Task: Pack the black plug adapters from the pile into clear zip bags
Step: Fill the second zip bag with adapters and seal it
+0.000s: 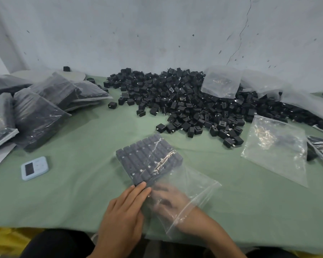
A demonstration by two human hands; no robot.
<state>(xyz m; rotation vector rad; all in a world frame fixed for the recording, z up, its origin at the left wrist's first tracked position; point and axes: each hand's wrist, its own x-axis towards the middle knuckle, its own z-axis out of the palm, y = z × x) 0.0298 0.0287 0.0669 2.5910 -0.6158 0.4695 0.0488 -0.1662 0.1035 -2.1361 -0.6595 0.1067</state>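
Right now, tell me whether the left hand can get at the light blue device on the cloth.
Probably yes. The left hand lies flat on the bagged adapters, gripping nothing, and only bare green cloth shows between it and the light blue device on that same side.

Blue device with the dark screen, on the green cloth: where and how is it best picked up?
Pinch the blue device across its two long edges, coming straight down from above. It lies flat, screen up, with bare green cloth all round, so both edges look free to reach.
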